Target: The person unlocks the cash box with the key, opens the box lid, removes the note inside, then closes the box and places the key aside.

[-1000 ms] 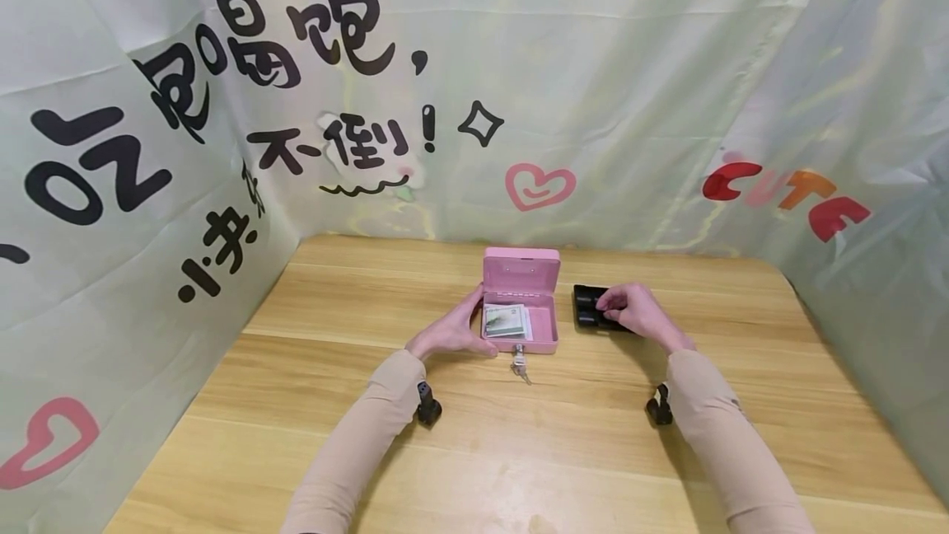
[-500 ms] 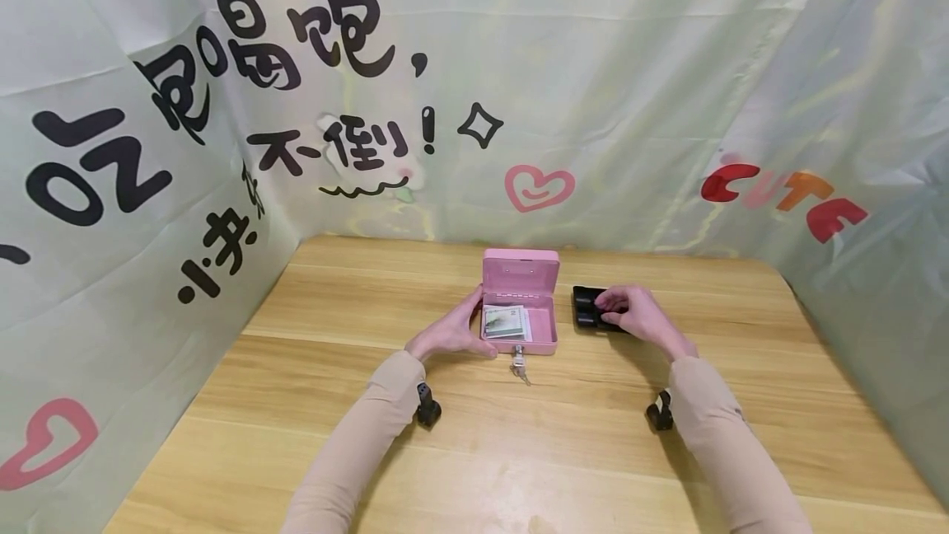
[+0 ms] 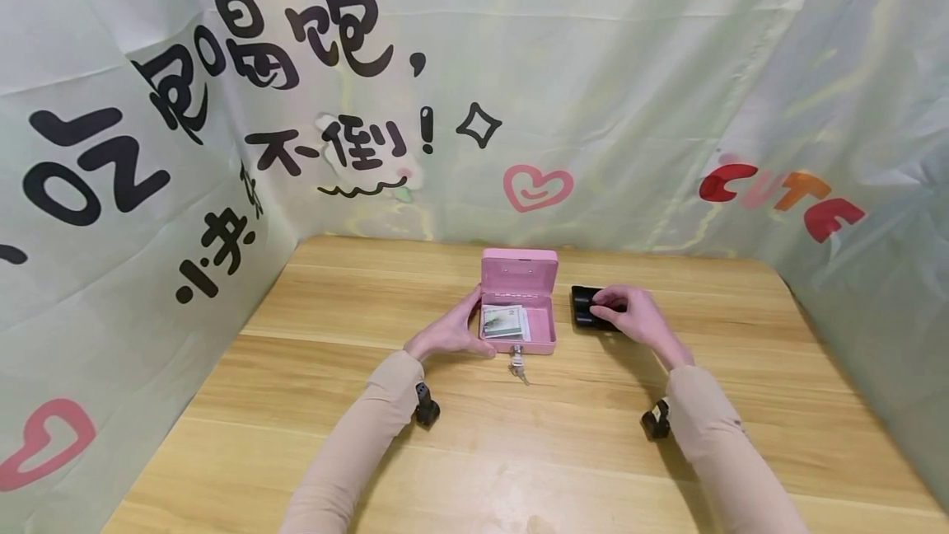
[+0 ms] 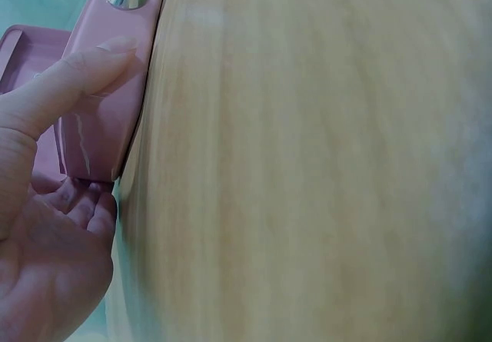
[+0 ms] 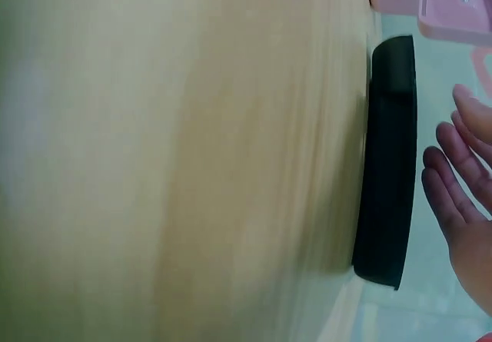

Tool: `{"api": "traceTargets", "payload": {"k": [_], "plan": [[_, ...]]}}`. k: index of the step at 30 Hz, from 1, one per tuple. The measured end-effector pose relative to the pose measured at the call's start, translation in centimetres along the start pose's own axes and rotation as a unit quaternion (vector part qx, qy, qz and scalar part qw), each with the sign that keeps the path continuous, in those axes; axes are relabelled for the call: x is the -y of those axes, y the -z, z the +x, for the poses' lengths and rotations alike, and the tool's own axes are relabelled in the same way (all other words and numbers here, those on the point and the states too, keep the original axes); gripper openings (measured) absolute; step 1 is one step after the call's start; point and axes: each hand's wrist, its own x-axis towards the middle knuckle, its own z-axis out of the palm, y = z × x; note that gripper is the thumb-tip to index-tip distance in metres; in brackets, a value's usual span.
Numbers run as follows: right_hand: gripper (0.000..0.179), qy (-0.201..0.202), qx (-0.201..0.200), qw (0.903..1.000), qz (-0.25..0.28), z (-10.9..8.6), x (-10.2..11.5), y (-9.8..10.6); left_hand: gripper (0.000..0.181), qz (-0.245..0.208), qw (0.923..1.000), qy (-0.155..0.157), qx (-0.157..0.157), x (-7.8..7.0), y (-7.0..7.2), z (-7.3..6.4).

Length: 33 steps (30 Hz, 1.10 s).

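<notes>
A pink cash box stands with its lid up at the back of the table. Inside lie banknotes in its left part, and keys hang from the front lock. My left hand steadies the box at its left side; in the left wrist view the thumb presses the front wall while the fingers go round the end. Over a black compartment tray hovers my right hand, partly covering it. In the right wrist view its loosely bent fingers hold nothing visible above the tray.
The wooden table reaches back to a printed curtain that encloses it on the left, back and right. Black wrist cameras hang below both sleeves, close over the tabletop.
The right hand has shifted slightly left over the black tray. The left hand and the cash box keep their places.
</notes>
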Motion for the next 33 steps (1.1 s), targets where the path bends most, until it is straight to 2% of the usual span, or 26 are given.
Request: {"api": "traceTargets", "payload": {"k": [9, 14, 26, 33], "plan": [[0.021, -0.002, -0.029, 0.9989, 0.037, -0.1, 2.2, -0.9, 0.128, -0.002, 1.0000, 0.004, 0.001, -0.1, 0.0, 0.0], [0.024, 0.001, -0.027, 0.9974, 0.066, 0.1, 3.1, -1.4, 0.127, -0.002, 1.0000, 0.004, 0.002, 0.0, -0.1, 0.0], [0.032, -0.004, 0.014, 0.9937, 0.112, 0.9, 5.4, -2.6, 0.130, 0.004, 0.9996, 0.027, -0.003, -0.2, -0.1, -0.1], [0.032, 0.034, 0.067, 0.9903, 0.117, 1.6, 6.4, -3.6, 0.130, -0.001, 0.9993, 0.038, -0.004, -0.2, -0.1, -0.2]]}}
